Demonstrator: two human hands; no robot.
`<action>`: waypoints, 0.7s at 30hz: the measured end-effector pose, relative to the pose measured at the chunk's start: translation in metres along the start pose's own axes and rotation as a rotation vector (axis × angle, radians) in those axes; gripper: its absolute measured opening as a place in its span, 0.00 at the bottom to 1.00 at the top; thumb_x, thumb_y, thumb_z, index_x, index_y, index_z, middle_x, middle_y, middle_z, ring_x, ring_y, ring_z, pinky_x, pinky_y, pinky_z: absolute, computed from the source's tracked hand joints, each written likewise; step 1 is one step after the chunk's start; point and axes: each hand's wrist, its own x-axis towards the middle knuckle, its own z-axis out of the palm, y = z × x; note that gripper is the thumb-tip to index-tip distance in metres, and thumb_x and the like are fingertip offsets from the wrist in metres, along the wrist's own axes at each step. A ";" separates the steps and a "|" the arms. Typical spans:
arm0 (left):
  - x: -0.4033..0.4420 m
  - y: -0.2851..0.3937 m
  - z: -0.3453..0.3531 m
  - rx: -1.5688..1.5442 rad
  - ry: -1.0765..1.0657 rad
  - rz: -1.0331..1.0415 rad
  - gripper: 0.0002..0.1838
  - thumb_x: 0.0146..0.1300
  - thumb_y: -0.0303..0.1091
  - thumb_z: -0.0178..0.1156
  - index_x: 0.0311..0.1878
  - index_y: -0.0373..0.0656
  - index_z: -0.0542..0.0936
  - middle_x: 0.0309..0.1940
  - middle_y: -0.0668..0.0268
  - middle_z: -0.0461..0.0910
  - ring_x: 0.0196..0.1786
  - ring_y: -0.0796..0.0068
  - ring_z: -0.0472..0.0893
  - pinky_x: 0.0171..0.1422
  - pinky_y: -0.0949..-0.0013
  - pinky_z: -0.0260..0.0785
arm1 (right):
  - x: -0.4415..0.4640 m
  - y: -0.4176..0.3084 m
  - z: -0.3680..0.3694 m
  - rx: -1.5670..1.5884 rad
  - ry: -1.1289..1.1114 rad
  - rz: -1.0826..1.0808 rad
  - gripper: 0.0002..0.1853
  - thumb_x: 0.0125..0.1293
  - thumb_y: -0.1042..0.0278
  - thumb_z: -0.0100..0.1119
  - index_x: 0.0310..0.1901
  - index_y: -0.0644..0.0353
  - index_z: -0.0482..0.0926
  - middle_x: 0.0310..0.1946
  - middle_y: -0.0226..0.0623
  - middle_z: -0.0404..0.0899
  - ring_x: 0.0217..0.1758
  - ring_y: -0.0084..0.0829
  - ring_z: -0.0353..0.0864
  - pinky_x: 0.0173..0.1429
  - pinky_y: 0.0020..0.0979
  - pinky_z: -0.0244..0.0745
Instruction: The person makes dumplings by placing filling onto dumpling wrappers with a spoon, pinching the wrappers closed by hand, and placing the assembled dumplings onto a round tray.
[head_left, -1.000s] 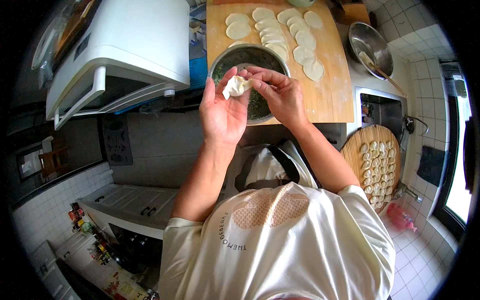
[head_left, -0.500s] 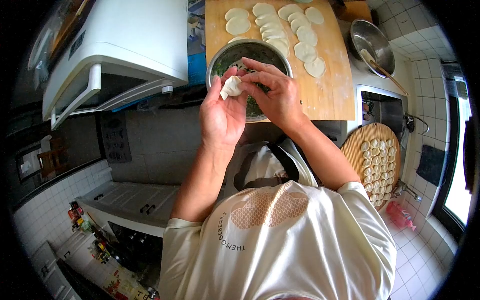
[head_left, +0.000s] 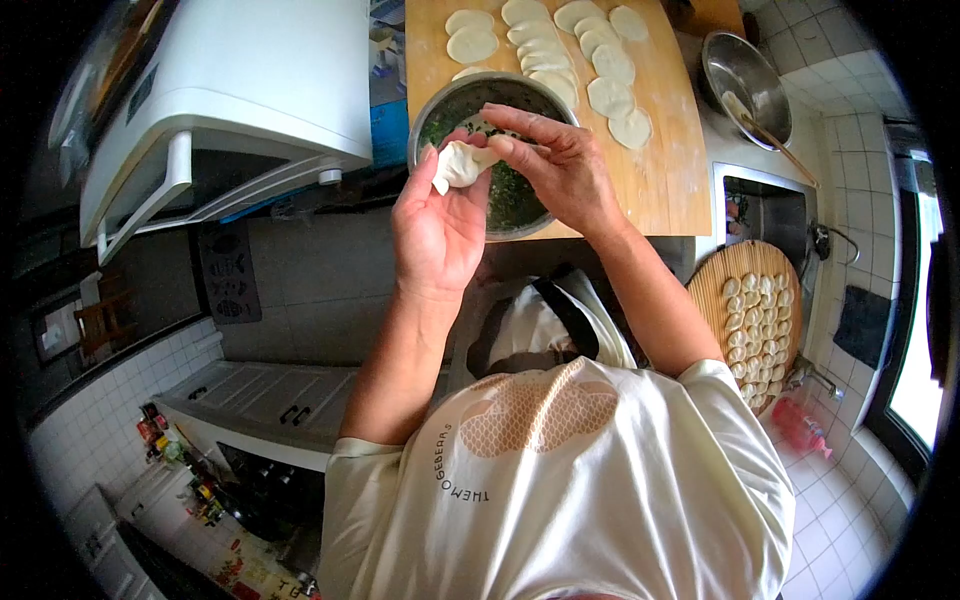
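Observation:
A partly folded dumpling [head_left: 461,164] rests on the fingers of my left hand [head_left: 436,232], whose palm faces up with the thumb against the dough. My right hand [head_left: 562,172] pinches the dumpling's right end between thumb and fingers. Both hands are over the near part of a metal bowl [head_left: 418,128] of green filling. Behind and right of the bowl, several round dough wrappers [head_left: 612,64] lie, some overlapping, on a floured wooden board [head_left: 668,190].
At the right, a round slatted tray [head_left: 708,285] holds rows of dumplings beside a sink [head_left: 765,213]. Behind it is a metal bowl [head_left: 774,92] with a wooden utensil. A white appliance [head_left: 260,90] stands at the left.
The pinching fingers of my right hand have shifted to the dumpling's right end, and its upper fingers have spread. The bowl and board appear slightly higher and further left in view.

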 end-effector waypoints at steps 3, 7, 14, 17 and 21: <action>0.000 0.001 -0.004 -0.028 -0.022 -0.020 0.16 0.67 0.35 0.43 0.49 0.31 0.67 0.44 0.56 0.73 0.50 0.68 0.74 0.60 0.66 0.66 | 0.001 0.002 0.002 -0.124 -0.017 -0.161 0.08 0.55 0.73 0.61 0.37 0.61 0.81 0.35 0.42 0.81 0.47 0.26 0.78 0.46 0.27 0.73; -0.001 -0.002 -0.002 -0.010 -0.019 -0.034 0.16 0.67 0.35 0.43 0.50 0.30 0.66 0.45 0.56 0.73 0.50 0.68 0.74 0.60 0.66 0.66 | 0.005 0.002 0.002 -0.342 -0.068 -0.242 0.08 0.52 0.74 0.62 0.36 0.63 0.81 0.33 0.44 0.81 0.48 0.28 0.78 0.46 0.28 0.74; -0.003 0.003 -0.001 0.006 0.018 -0.048 0.17 0.67 0.34 0.43 0.51 0.28 0.66 0.48 0.52 0.72 0.53 0.62 0.72 0.62 0.63 0.65 | 0.007 -0.005 0.002 -0.105 -0.032 -0.008 0.09 0.55 0.71 0.62 0.38 0.64 0.80 0.35 0.39 0.81 0.47 0.26 0.78 0.46 0.27 0.73; -0.003 0.009 -0.005 -0.042 -0.041 -0.074 0.18 0.67 0.34 0.43 0.51 0.28 0.65 0.48 0.49 0.71 0.53 0.60 0.73 0.62 0.63 0.66 | 0.005 -0.010 -0.005 -0.027 0.004 -0.001 0.10 0.56 0.69 0.62 0.39 0.64 0.80 0.37 0.37 0.81 0.47 0.25 0.77 0.48 0.26 0.72; -0.003 0.010 -0.007 -0.151 -0.076 -0.079 0.17 0.67 0.33 0.43 0.51 0.27 0.65 0.50 0.47 0.70 0.55 0.57 0.72 0.60 0.57 0.68 | -0.003 0.005 -0.010 -0.132 -0.044 -0.175 0.10 0.53 0.69 0.64 0.37 0.63 0.81 0.38 0.38 0.81 0.46 0.26 0.78 0.50 0.27 0.71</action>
